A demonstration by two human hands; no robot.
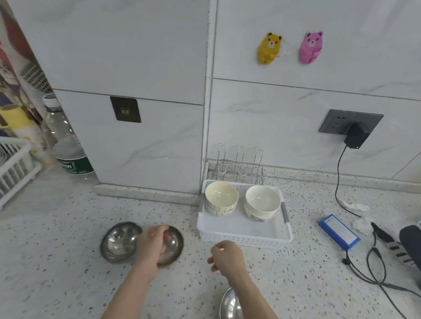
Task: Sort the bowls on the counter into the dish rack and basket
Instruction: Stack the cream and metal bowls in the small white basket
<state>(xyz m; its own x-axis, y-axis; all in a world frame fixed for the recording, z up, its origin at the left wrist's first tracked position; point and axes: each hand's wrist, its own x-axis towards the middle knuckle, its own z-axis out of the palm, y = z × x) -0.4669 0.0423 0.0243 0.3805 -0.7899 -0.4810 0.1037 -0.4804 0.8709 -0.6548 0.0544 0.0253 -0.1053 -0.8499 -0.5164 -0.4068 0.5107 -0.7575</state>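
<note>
Three steel bowls stand on the speckled counter: one [118,241] at the left, one [174,241] beside it, and one [230,309] at the bottom edge, partly hidden by my right forearm. My left hand [152,243] grips the rim of the middle steel bowl, fingers curled inside it. My right hand [228,257] hovers above the counter in front of the white basket [245,237], fingers loosely curled, holding nothing. Inside the basket sit a cream bowl stack [221,198] and a white bowl stack [262,201]. A white dish rack [11,166] stands at the far left.
A small wire rack [239,168] stands behind the basket against the tiled wall. A water bottle [65,140] stands at the wall corner. To the right lie a blue battery pack [339,232], black cables [375,261], crumpled tissue and a dark device.
</note>
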